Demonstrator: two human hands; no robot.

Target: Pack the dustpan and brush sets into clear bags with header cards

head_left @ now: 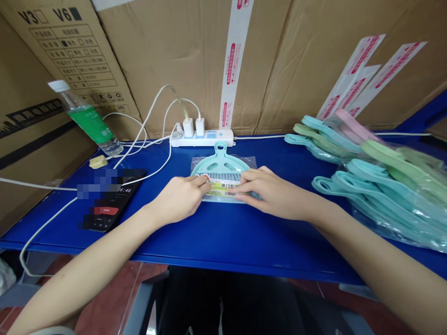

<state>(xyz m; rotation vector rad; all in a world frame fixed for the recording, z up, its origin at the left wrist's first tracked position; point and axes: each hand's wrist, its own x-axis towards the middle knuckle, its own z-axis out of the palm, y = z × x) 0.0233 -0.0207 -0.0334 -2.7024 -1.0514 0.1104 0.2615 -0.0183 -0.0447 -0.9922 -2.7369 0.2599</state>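
A light teal dustpan [220, 162] with a grey-bristled brush lies in a clear plastic bag on the blue table [216, 237], its looped handle pointing away from me. Across its lower part is a printed label [228, 186] in yellow and white. My left hand [181, 199] is closed at the left end of the label, fingers pressed together on the package. On the right side, my right hand [268, 193] grips the package's edge, with thumb and fingers on the label and plastic. The parts under my fingers are hidden.
Bagged teal, green and pink dustpan sets [377, 181] are piled at the right. A white power strip [223, 136] with chargers sits behind the package. A phone [117, 200], loose cables, a yellowish block [98, 162] and a leaning water bottle [91, 123] are at the left. Cardboard [195, 56] stands behind.
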